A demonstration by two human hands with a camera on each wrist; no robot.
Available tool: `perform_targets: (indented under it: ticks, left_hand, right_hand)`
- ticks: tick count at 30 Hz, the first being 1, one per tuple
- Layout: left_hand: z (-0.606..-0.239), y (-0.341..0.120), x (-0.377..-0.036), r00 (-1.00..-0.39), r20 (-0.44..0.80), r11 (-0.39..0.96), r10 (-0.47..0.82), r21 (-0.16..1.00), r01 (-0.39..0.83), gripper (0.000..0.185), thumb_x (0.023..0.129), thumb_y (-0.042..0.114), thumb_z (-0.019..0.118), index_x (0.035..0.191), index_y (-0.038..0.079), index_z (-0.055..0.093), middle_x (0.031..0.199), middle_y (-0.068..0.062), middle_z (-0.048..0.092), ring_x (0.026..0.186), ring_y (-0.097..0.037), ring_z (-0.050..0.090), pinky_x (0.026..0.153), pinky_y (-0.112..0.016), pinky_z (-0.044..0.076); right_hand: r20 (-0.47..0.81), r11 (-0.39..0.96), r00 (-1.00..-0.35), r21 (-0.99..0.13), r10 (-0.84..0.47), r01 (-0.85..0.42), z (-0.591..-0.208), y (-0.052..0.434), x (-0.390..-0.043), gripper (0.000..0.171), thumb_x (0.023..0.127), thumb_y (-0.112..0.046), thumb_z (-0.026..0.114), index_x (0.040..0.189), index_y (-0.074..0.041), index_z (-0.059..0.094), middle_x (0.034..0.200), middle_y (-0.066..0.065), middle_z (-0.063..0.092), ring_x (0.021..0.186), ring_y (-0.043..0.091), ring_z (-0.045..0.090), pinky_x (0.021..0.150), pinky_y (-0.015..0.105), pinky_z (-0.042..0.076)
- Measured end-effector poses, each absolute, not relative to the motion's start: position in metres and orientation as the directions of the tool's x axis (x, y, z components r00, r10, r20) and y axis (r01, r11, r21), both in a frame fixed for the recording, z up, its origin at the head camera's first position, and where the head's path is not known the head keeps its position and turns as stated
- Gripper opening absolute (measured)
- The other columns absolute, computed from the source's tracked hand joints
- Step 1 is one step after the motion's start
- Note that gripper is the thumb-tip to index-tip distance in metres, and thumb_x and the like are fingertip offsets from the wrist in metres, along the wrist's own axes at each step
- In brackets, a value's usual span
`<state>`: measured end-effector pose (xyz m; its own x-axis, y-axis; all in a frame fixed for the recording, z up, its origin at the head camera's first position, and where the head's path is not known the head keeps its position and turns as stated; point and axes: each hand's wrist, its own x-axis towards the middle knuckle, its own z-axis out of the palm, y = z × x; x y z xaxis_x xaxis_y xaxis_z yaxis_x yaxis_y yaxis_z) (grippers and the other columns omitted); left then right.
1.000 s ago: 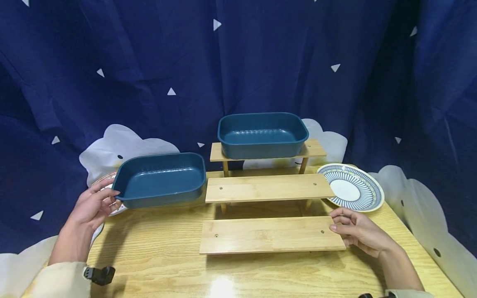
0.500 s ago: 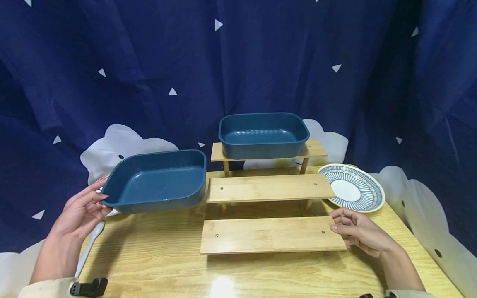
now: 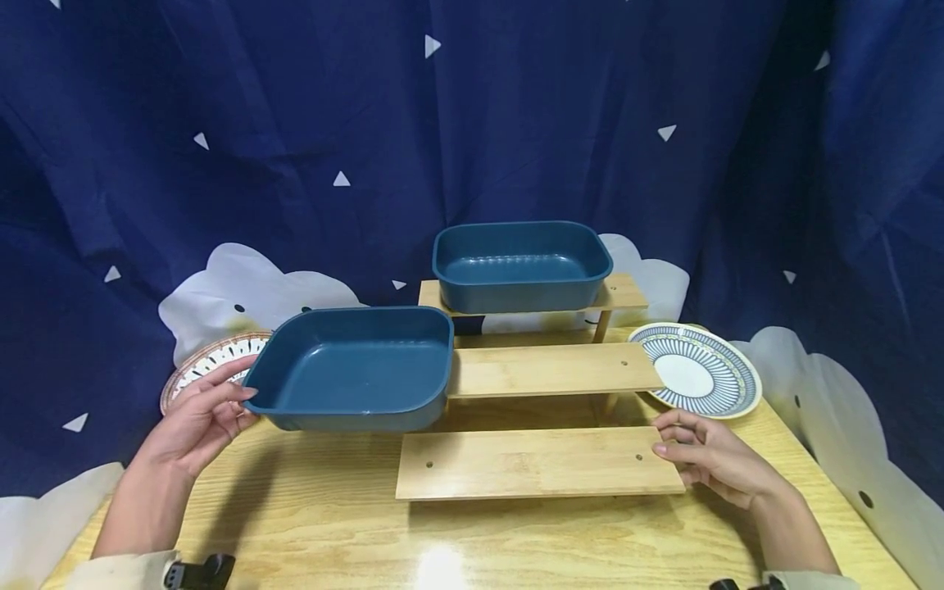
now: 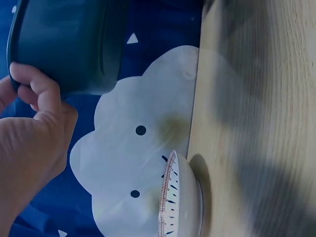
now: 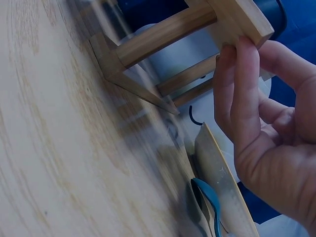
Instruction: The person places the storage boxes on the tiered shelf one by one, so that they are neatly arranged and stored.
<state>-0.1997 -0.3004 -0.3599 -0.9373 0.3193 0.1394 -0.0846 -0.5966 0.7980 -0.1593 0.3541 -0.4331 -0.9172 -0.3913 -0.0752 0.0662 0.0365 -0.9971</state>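
Observation:
My left hand pinches the left rim of a dark blue rectangular baking dish. The dish is held in the air, and its right end overlaps the left part of the middle board of a three-step wooden rack in the head view. From below, the left wrist view shows the underside of the dish, with fingers bent over its edge. My right hand grips the right end of the lowest board between thumb and fingers. A second, similar blue dish sits on the top board.
Behind the left hand lies a red-patterned plate. A blue-patterned plate is at the right of the rack. In the right wrist view a blue spoon lies beside a plate. A navy curtain hangs behind the wooden table.
The held dish first shifted slightly left and nearer, then moved right until it overlapped the middle board's end. A pale spoon handle seen half a second ago is hidden now. The right hand has stayed put.

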Motion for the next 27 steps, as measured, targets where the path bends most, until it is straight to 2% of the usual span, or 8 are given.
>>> perform_targets:
  ticks: [6,18,27]
  left_hand:
    - [-0.355,-0.292,-0.198,-0.921,0.122,-0.556,0.37,0.824,-0.114,0.05,0.096,-0.021,0.036,0.128,0.004,0.064,0.102,-0.013,0.069,0.082,-0.02,0.069,0.068,-0.03,0.058]
    - [-0.348,-0.261,-0.194,-0.859,0.151,-0.522,0.489,0.84,-0.15,0.042,0.105,-0.01,0.033,0.134,0.005,0.06,0.11,-0.012,0.071,0.098,-0.021,0.072,0.081,-0.033,0.06]
    - [-0.343,-0.235,-0.19,-0.881,0.079,-0.458,0.466,0.874,-0.164,0.04,0.102,-0.011,0.041,0.135,0.008,0.056,0.105,-0.009,0.068,0.092,-0.019,0.073,0.082,-0.032,0.06]
  right_hand:
    - [-0.068,0.024,-0.914,-0.998,-0.401,0.064,-0.431,0.354,-0.159,0.023,0.099,0.003,0.057,0.117,-0.011,0.056,0.098,-0.003,0.058,0.068,0.006,0.048,0.056,0.02,0.049]
    - [-0.075,0.031,-0.913,-0.997,-0.4,0.068,-0.433,0.354,-0.16,0.022,0.099,0.002,0.057,0.117,-0.011,0.056,0.099,-0.002,0.056,0.071,0.006,0.049,0.056,0.021,0.051]
    - [-0.061,0.037,-0.91,-0.998,-0.409,0.05,-0.433,0.354,-0.159,0.022,0.099,0.002,0.056,0.117,-0.011,0.056,0.098,-0.003,0.056,0.071,0.006,0.049,0.057,0.021,0.05]
